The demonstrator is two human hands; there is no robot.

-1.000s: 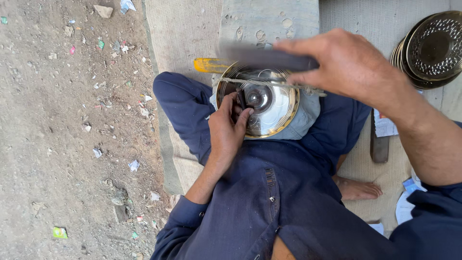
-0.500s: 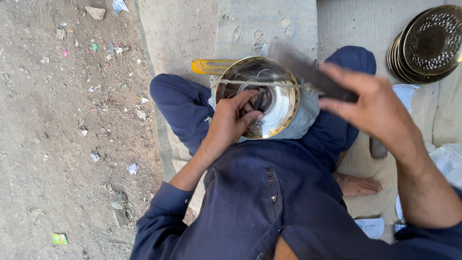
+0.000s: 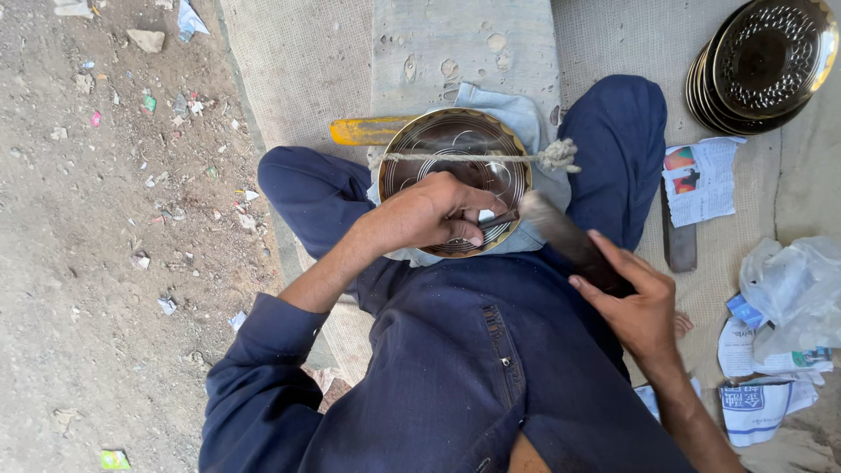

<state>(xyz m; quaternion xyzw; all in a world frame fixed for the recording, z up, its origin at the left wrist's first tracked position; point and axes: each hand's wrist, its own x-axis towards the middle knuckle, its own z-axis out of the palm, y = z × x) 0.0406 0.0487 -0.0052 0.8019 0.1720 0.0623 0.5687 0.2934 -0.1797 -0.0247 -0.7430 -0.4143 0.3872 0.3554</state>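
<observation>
Brass was what I saw first: a round engraved plate lay on a pale blue cloth in my lap, between my knees, with a frayed cord stretched across its upper half to a knot at the right rim; my left hand rested on the plate, its fingers curled shut around a thin dark punch whose tip met the metal; my right hand hung just right of the plate, fingers closed about the handle of a dark, blurred hammer, whose head was near the punch's end; whether they touched I could not tell; a yellow stick lay behind the plate on the mat; a stack of like plates stood well apart at the upper right; a flat dark bar, newspaper scraps and a plastic bag lay beside my right knee; littered dirt ran along the left.
</observation>
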